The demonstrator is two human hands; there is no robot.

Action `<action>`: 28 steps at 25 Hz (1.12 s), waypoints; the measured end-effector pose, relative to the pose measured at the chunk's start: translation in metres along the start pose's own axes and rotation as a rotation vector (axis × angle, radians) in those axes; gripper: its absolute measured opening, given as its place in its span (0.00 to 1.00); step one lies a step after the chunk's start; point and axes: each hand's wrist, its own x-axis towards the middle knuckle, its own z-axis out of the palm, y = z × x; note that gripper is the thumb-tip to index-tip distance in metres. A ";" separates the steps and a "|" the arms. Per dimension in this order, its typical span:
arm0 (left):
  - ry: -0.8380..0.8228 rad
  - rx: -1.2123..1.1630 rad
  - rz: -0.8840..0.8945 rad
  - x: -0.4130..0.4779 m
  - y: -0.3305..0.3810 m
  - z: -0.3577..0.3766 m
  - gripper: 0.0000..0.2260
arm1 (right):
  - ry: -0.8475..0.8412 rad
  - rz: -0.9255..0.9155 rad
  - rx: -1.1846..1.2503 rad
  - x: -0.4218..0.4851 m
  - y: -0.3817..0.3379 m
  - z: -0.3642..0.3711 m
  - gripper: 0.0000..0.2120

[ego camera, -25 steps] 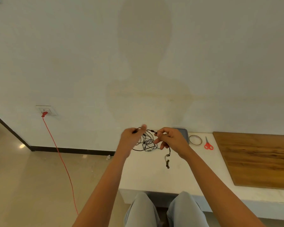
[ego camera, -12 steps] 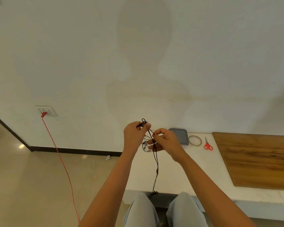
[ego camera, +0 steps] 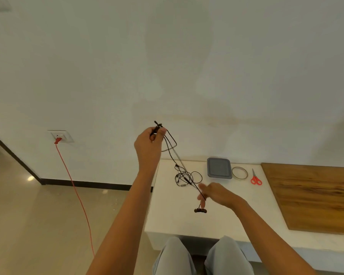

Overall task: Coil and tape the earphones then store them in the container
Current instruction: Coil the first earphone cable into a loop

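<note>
Both left hand (ego camera: 147, 143) and right hand (ego camera: 216, 193) are pinching the earphones (ego camera: 184, 176) well apart; drawing slowly is likely avoiding tighter knots.

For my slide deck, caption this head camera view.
Left hand holds the earphones high; right hand pinches them near the earbuds.

No legible text or labels.

The earphones (ego camera: 185, 176) stretch taut and slanting above the worktop's (ego camera: 173, 221) left half, their tangle just left of the container (ego camera: 219, 168). You have bare worktop in front of the container, tape roll (ego camera: 240, 173) and scissors (ego camera: 256, 178); the wooden board (ego camera: 310, 197) covers the right end.
</note>
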 end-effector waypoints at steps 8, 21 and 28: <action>-0.042 -0.003 0.054 0.008 0.012 0.002 0.09 | -0.234 0.150 0.009 0.003 0.018 0.011 0.25; -0.140 -0.017 -0.008 0.005 0.000 0.015 0.12 | 0.024 0.475 0.268 0.018 0.071 0.045 0.48; -0.439 0.150 -0.032 -0.009 -0.006 0.029 0.10 | 0.556 -0.037 0.519 0.007 -0.023 0.018 0.13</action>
